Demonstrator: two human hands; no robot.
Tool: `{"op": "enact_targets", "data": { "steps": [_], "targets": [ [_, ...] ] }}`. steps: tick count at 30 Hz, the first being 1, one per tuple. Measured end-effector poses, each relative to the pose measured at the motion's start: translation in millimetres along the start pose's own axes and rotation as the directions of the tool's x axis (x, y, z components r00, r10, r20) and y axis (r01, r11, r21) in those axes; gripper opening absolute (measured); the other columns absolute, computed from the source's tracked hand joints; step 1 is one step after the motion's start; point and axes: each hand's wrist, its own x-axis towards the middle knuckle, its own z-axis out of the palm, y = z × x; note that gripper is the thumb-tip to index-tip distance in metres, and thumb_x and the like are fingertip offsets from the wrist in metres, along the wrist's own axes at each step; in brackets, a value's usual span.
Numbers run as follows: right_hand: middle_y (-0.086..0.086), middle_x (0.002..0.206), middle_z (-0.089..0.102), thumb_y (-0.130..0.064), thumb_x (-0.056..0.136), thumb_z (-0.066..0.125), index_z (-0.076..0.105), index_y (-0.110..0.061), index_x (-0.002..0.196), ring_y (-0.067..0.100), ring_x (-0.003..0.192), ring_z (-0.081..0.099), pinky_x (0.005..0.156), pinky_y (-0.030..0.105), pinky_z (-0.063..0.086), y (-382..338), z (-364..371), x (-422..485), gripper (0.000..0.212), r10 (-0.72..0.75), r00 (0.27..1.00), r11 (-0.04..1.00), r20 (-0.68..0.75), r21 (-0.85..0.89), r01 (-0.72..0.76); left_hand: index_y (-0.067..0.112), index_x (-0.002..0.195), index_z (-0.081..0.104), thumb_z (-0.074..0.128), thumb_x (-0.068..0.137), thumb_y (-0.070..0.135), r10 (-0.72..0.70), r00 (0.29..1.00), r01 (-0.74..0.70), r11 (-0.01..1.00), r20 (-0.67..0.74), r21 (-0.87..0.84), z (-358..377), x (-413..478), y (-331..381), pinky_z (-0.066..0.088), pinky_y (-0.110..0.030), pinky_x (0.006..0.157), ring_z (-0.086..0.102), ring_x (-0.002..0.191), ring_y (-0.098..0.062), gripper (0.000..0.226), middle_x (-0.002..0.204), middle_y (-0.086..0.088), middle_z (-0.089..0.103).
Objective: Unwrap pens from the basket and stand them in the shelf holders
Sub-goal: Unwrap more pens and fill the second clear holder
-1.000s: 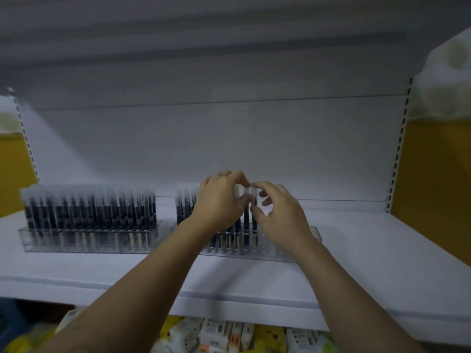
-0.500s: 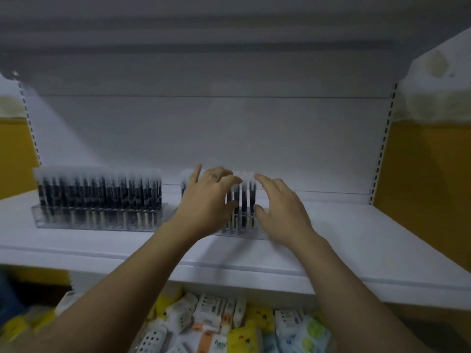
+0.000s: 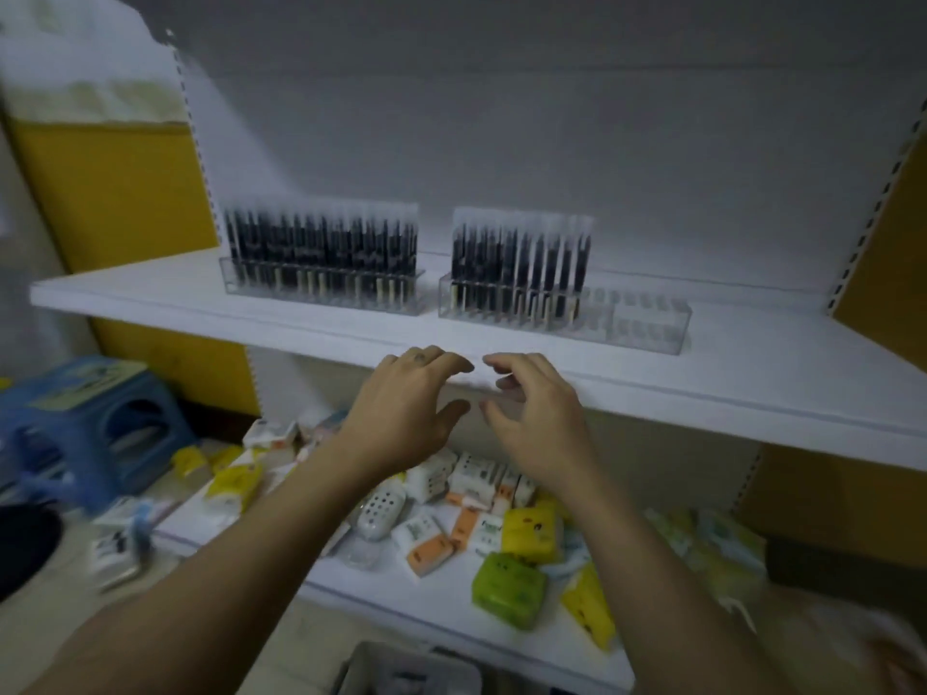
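Two clear holders stand on the white shelf (image 3: 752, 363), set back from its front edge. Left holder (image 3: 321, 288) is full of dark pens; right holder (image 3: 562, 313) has pens (image 3: 519, 258) in its left part only, with its right-end slots bare. A bare strip of shelf lies in front of both holders, and more bare shelf to the right.

Left hand (image 3: 406, 413) and right hand (image 3: 531, 418) hover just in front of the shelf edge, close together but apart. Both are loosely spread with fingers curled, and neither holds or touches anything.

Below, small packets (image 3: 506, 589) lie scattered on the lower shelf. A blue stool (image 3: 100, 423) is at left.

Versus 0.5 s ago: both hands were up at the pens in the right holder; they are now pulled back and lower, clear of it.
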Motion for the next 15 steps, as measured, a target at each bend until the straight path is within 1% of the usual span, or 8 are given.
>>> {"op": "enact_targets", "data": {
  "steps": [3,6,9,12,15],
  "targets": [
    [-0.007,0.114,0.054,-0.020,0.086,0.066,0.057,-0.026,0.123,0.008,0.102,0.055,0.087,0.032,0.050,12.3,30.5,-29.8,0.038,0.075,0.995,0.997,0.068,0.018,-0.076,0.024,0.125,0.055,0.064,0.086,0.037,-0.072,0.992,0.072,0.997,0.099,0.004,17.4,-34.2,-9.9,0.045,-0.035,0.089,0.056,0.111,-0.022,0.042,0.122,0.002,0.061],
    [-0.004,0.118,0.055,-0.025,0.086,0.067,0.058,-0.025,0.122,0.015,0.107,0.057,0.089,0.034,0.049,29.9,62.4,-57.4,0.037,0.162,0.971,0.985,0.178,0.037,-0.171,0.025,0.123,0.057,0.064,0.083,0.039,-0.143,0.968,0.144,0.990,0.204,0.012,43.6,-65.6,-21.5,0.047,-0.036,0.085,0.058,0.108,-0.026,0.042,0.119,0.001,0.063],
    [-0.005,0.129,0.052,-0.030,0.090,0.065,0.054,-0.026,0.128,0.015,0.116,0.053,0.093,0.034,0.047,52.2,95.1,-85.4,0.040,0.261,0.911,0.959,0.319,0.023,-0.283,0.024,0.126,0.055,0.063,0.086,0.037,-0.211,0.919,0.232,0.972,0.332,-0.024,76.0,-91.8,-32.3,0.046,-0.036,0.088,0.055,0.112,-0.025,0.043,0.124,-0.001,0.060],
    [-0.006,0.136,0.047,-0.030,0.090,0.065,0.050,-0.028,0.133,0.017,0.122,0.049,0.096,0.033,0.045,74.3,126.1,-111.7,0.045,0.356,0.842,0.925,0.404,-0.023,-0.380,0.023,0.130,0.052,0.063,0.088,0.036,-0.247,0.859,0.298,0.953,0.449,-0.046,112.4,-112.6,-46.9,0.046,-0.035,0.094,0.053,0.118,-0.020,0.045,0.130,0.000,0.057],
    [-0.003,0.138,0.046,-0.031,0.091,0.064,0.047,-0.028,0.136,0.019,0.124,0.047,0.095,0.032,0.043,92.5,156.7,-127.3,0.049,0.439,0.766,0.889,0.470,-0.106,-0.445,0.023,0.131,0.051,0.063,0.088,0.037,-0.302,0.796,0.382,0.923,0.524,-0.049,145.9,-133.7,-64.2,0.045,-0.035,0.096,0.052,0.119,-0.020,0.047,0.131,0.001,0.056]
  ]
}}
